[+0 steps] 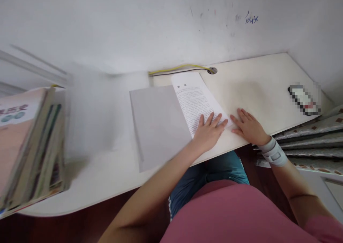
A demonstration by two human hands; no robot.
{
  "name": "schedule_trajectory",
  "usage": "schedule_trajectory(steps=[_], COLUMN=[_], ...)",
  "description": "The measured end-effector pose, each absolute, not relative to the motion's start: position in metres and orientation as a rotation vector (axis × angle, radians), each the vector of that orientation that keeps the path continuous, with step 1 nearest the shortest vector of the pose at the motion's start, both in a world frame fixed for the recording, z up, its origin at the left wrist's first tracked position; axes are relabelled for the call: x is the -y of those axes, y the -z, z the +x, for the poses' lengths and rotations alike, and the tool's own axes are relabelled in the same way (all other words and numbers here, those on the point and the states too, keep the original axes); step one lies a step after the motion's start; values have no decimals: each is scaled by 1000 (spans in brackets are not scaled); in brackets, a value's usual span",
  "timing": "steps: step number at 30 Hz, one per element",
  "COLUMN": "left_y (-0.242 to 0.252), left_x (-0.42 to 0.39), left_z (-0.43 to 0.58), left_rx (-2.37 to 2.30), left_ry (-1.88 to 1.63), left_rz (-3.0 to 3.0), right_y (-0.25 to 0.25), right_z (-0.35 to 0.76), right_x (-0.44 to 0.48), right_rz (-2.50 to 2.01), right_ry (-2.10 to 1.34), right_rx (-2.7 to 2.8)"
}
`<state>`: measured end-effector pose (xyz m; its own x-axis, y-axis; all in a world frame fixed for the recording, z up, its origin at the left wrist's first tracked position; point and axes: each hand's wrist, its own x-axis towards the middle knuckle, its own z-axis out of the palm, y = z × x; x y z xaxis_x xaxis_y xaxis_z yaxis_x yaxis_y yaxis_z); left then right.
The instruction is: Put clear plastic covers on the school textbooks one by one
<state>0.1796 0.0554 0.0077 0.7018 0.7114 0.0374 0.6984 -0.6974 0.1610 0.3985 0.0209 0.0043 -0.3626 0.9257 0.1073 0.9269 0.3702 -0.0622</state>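
My left hand [209, 130] lies flat with fingers spread on the lower part of a printed white page [194, 98] on the desk. My right hand [248, 127], a white band on its wrist, rests flat on the desk just right of that page, fingers stretched toward its lower corner. A plain grey sheet or cover [158, 123] lies to the left, its edge touching the printed page. Neither hand holds anything.
A stack of books [29, 146] stands at the desk's left end. A phone-like object [304, 98], blurred out, lies at the right end. A yellow cable [179, 69] runs along the wall to a desk hole. Patterned fabric [316, 139] lies beyond the right edge.
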Motion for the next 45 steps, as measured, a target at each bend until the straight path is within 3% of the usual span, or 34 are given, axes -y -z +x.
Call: schedule_trajectory(steps=[14, 25, 31, 37, 45], left_y=[-28, -32, -39, -52, -50], left_x=[-61, -38, -68, -116, -120], left_z=[204, 198, 195, 192, 200], left_rx=[-1053, -900, -714, -1073, -1061], left_ry=[151, 146, 184, 393, 494], left_rz=[2803, 2762, 2704, 2746, 2706], right_y=[6, 2, 4, 4, 13], right_z=[417, 403, 403, 400, 406], right_x=[-27, -21, -21, -19, -22], right_rz=[-1575, -1744, -1739, -1724, -1965], right_ry=[-237, 7, 69, 59, 43], right_rx=[2395, 2455, 2459, 2420, 2066])
